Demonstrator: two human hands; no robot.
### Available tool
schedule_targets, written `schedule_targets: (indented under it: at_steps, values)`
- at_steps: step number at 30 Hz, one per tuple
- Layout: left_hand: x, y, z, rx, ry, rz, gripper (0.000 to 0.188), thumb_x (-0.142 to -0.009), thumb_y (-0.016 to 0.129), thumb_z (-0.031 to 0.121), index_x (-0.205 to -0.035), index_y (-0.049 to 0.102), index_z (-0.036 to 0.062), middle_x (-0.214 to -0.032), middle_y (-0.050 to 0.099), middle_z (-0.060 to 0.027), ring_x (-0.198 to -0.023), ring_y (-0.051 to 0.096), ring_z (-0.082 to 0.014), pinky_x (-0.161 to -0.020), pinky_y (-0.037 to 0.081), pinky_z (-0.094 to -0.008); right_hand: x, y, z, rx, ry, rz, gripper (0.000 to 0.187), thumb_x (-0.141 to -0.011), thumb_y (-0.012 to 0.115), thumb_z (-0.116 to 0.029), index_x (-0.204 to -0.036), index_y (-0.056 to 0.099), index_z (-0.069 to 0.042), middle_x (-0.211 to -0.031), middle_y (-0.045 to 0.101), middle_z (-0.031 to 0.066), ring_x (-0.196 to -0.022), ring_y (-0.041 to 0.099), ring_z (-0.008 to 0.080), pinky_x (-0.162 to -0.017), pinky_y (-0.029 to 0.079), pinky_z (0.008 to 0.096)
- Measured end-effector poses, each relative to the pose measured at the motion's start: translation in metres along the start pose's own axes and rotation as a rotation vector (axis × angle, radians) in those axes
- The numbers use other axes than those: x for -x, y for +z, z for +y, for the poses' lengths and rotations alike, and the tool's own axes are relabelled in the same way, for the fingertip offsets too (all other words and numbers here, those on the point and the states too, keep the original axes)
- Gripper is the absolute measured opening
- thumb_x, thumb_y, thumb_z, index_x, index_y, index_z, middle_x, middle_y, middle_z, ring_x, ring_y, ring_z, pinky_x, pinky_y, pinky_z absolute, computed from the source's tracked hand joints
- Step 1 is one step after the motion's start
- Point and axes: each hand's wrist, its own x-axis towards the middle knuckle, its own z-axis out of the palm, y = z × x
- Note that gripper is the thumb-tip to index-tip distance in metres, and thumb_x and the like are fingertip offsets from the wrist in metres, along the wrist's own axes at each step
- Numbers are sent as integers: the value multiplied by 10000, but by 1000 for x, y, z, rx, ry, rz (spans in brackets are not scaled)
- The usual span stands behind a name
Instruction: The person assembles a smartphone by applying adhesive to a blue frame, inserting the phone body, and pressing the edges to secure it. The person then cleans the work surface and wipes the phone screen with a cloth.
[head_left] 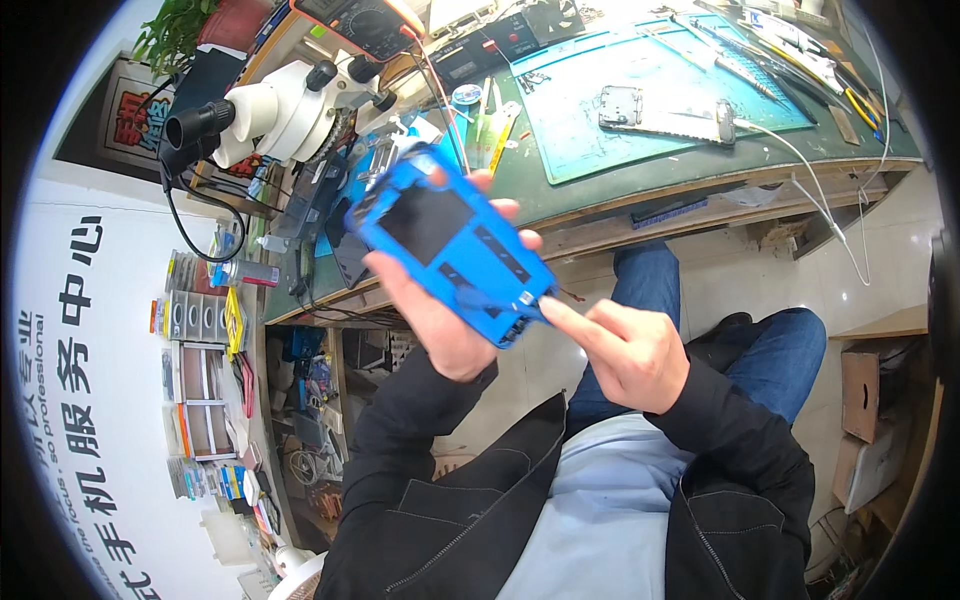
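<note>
My left hand (452,340) holds a blue phone frame (452,262) tilted in the air in front of the bench edge. Its thumb lies along one long side, and fingertips show beyond the other. Black patches and strips cover parts of the frame's flat blue face. My right hand (640,355) is at the frame's lower end, its index finger stretched out to the corner and the other fingers curled. I see nothing in the right hand. On the teal work mat (570,150) lies an opened phone part (665,115) with a white cable running from it.
A white microscope (270,112) stands at the left of the green bench, beside a multimeter (375,25). Pliers and tweezers (800,55) lie at the back right. Storage boxes (205,400) line the left wall. My legs (775,360) are below the bench edge.
</note>
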Motion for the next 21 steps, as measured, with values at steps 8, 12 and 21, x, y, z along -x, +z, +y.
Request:
schedule_targets:
  at_steps: [8, 12, 21]
  values:
    - [-1, -4, -15, -136, -144, -106, 968, -901, 265, 876, -1584, 320, 192, -1498, 484, -136, -1153, 621, -287, -900, 576, -489, -6, 9, -22, -209, 127, 74, 605, -869, 620, 65, -1455, 559, -75, -804, 578, 150, -636, 633, 336, -585, 534, 397]
    - [-8, -18, -7, 93, -114, -83, 925, -927, 278, 847, -1577, 332, 191, -1506, 481, -134, -1169, 607, -281, -931, 559, -522, 20, -1, -28, -115, 191, -85, 645, -836, 624, 77, -1455, 576, -97, -710, 473, 100, -556, 582, 285, -519, 490, 395]
    - [19, -6, -22, -226, -340, -120, 1044, -915, 127, 862, -1542, 390, 70, -1472, 530, -139, -1195, 617, -253, -1011, 532, -398, -32, -11, -3, 366, -28, 145, 670, -813, 677, -15, -1465, 576, -134, -731, 472, 55, -604, 585, 205, -534, 507, 335]
